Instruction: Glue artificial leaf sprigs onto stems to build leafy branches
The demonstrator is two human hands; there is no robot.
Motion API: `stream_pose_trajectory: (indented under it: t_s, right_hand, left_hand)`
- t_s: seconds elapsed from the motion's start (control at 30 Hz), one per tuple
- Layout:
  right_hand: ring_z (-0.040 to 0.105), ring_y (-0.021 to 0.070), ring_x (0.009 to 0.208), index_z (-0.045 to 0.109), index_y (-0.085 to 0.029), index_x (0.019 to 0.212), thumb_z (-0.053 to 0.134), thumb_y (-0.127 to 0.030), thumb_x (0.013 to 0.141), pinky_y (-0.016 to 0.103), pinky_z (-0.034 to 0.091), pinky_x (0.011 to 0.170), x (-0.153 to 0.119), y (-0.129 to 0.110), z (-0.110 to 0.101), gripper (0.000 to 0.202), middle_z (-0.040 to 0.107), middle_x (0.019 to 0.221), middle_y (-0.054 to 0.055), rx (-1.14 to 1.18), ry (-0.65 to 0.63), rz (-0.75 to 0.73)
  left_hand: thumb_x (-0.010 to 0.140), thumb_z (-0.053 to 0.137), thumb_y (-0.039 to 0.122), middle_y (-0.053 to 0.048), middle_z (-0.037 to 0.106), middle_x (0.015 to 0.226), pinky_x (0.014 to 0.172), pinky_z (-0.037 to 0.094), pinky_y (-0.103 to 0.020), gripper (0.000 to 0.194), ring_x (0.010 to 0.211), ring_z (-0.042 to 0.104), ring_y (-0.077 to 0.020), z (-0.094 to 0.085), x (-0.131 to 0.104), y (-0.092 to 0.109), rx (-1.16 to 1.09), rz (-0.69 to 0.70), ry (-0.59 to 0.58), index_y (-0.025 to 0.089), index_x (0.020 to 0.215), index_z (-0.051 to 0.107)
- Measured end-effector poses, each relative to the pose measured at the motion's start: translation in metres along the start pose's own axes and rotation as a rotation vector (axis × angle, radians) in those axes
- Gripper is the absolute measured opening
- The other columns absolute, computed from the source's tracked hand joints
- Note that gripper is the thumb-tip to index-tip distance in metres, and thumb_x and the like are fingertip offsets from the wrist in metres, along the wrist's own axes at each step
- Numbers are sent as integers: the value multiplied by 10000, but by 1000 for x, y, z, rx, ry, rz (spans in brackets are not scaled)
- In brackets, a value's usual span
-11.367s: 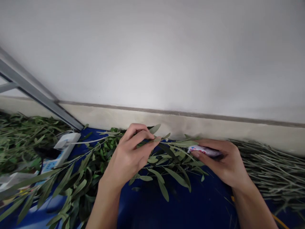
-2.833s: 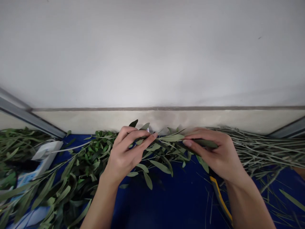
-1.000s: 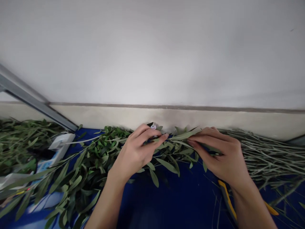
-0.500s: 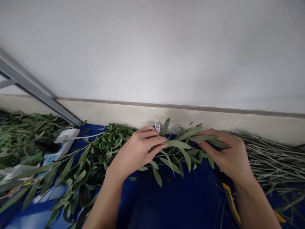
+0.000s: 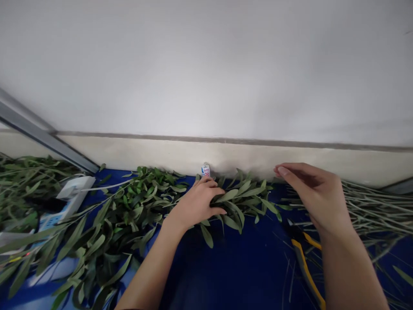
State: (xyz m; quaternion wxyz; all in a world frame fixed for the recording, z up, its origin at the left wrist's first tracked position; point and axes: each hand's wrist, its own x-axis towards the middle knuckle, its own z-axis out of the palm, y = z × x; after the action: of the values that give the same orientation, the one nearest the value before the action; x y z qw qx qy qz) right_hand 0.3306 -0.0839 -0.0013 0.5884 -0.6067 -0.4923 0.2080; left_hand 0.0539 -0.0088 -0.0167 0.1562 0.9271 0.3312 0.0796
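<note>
The left hand [image 5: 198,202] clasped sprigs [image 5: 241,199] along the back of the counter [image 5: 222,267], open space frontward. The right hand [image 5: 318,193] pinched closed (contents unclear).

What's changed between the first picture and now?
The right hand let go of the tube, now near the wall beyond the left hand, and has moved right, off the leaves. The left hand is still at the leaves; power strip and stems look unmoved.
</note>
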Motion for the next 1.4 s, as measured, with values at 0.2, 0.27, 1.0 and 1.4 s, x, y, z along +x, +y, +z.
stream_pose_trajectory:
  t_s: [0.2, 0.27, 1.0, 1.4]
  right_hand:
    - [783, 245, 894, 827, -273, 943, 812, -377, 870, 374, 632, 824, 2, -1, -1, 128, 827, 934, 34, 20, -18, -1]
    - [785, 243, 893, 827, -265, 948, 809, -375, 872, 369, 631, 814, 3, -1, -2, 134, 828, 933, 38, 26, -21, 9]
    - [714, 268, 1191, 737, -402, 1260, 823, -472, 845, 406, 596, 1016, -10, -34, -25, 430, 765, 1274, -17, -269, -484, -134]
    - [753, 245, 633, 756, -274, 1135, 779, -570, 816, 384, 590, 627, 2, 0, -25, 436, 816, 996, 62, -572, -263, 1]
  left_hand:
    - [653, 928, 560, -164, 675, 1300, 1105, 445, -552, 987, 1358, 499, -427, 15, 5, 7, 29, -128, -123, 217, 1494, 540]
    - [643, 933, 528, -183, 636, 1376, 1137, 413, -584, 1064, 1383, 487, -453, 21, 7, 10, 55, -172, -191, 215, 1551, 475]
    - [849, 657, 162, -132, 674, 1040, 939, 529, -539, 545, 1087, 634, -362, -7, 2, 77, 281, 0, -174, 126, 1390, 599]
    - [864, 603, 221, -60, 707, 988, 830, 542, -310, 116, 914, 689, -247, -70, -31, 4, 30, -303, 207, 202, 941, 687]
